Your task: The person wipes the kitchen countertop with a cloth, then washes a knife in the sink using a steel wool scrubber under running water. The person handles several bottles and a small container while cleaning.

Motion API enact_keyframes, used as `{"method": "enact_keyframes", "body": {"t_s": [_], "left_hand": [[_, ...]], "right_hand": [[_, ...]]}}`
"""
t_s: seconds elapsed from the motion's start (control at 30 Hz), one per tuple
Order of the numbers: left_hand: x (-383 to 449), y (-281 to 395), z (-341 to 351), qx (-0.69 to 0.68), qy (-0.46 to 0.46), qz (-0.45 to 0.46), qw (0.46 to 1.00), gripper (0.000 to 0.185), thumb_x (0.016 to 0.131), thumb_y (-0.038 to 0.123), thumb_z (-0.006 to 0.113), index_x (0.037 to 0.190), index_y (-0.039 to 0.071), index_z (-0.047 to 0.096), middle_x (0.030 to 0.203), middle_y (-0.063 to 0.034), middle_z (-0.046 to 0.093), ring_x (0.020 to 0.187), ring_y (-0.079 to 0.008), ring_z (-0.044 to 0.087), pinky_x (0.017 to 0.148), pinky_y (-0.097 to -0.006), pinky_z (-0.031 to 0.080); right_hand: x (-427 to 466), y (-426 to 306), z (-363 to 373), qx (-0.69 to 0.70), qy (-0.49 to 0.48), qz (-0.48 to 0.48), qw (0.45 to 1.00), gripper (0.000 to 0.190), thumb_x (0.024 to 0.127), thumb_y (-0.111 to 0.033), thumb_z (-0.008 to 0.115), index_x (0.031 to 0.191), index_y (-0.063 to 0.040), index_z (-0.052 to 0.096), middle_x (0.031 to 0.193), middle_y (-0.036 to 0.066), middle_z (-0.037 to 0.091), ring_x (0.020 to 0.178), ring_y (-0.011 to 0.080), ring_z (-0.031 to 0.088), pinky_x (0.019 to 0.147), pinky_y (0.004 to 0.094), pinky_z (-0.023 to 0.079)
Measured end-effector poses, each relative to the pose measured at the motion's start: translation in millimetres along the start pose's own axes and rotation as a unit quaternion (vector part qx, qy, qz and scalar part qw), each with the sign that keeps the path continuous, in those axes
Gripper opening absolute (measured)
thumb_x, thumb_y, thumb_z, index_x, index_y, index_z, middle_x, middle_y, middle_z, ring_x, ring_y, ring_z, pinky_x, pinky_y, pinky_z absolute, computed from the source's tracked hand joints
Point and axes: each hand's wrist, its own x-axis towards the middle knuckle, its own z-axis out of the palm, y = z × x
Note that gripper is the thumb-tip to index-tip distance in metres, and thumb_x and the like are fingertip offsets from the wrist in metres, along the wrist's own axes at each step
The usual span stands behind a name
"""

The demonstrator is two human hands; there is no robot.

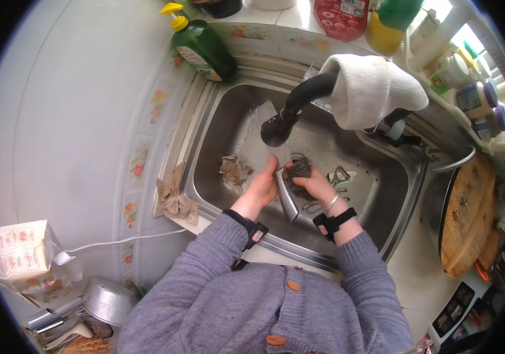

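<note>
My left hand (263,187) grips a kitchen cleaver (287,199) where its metal handle meets the blade, thumb up along the near edge. The handle slants toward me, and the broad wet blade (259,137) stretches away over the sink basin, partly behind the black tap spout (275,131). In my right hand (316,183) is a dark steel-wool scrubber (300,167), held close beside the cleaver; some of my fingers are hidden by it. A peeler (341,175) and other metal utensils (312,206) lie on the basin floor beyond and below my right hand.
A crumpled wet cloth (234,171) lies at the left of the steel sink (394,194). Another rag (176,201) drapes its left rim. A white towel (369,93) hangs over the tap. A green pump bottle (203,48) stands at the back-left corner, a wooden lid (467,217) at right.
</note>
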Motion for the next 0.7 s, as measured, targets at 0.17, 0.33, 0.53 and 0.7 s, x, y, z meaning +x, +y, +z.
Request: {"method": "enact_keyframes", "body": {"t_s": [0.17,0.33,0.53,0.7], "left_hand": [[16,-7,2,-0.011,0.042,-0.046,0.998,0.057,0.095,0.051,0.035,0.11,-0.001,0.054,0.102,-0.0122,0.06,0.092,-0.0227,0.059,0.085,-0.0369,0.048],[28,-15,10,-0.026,0.105,0.04,0.993,0.057,0.097,0.048,0.034,0.114,-0.004,0.052,0.103,-0.0131,0.06,0.093,-0.0222,0.059,0.084,-0.0363,0.049],[22,-9,10,-0.051,0.065,0.016,0.996,0.048,0.096,0.042,0.044,0.121,0.001,0.05,0.107,-0.0105,0.059,0.1,-0.0206,0.056,0.091,-0.0366,0.044],[5,2,-5,0.261,-0.079,0.03,0.962,0.059,0.078,0.006,0.068,0.131,0.004,0.043,0.11,-0.0065,0.057,0.098,-0.0148,0.055,0.087,-0.0318,0.044]], "right_hand": [[-16,-9,10,-0.265,0.03,-0.061,0.962,0.053,0.08,-0.02,0.059,0.122,0.008,0.047,0.125,0.025,0.049,0.115,0.0353,0.049,0.096,0.0358,0.04],[-52,-26,41,-0.464,0.135,-0.111,0.868,0.069,0.076,-0.016,0.061,0.132,0.012,0.03,0.133,0.031,0.037,0.121,0.044,0.04,0.103,0.0455,0.033],[-50,-26,41,-0.481,0.127,-0.121,0.859,0.067,0.069,-0.005,0.058,0.129,0.01,0.033,0.119,0.029,0.048,0.103,0.0415,0.053,0.085,0.0435,0.047],[-45,-25,30,-0.484,0.141,-0.16,0.848,0.061,0.068,-0.006,0.058,0.125,0.004,0.042,0.093,0.02,0.058,0.08,0.0369,0.06,0.068,0.0452,0.05]]}}
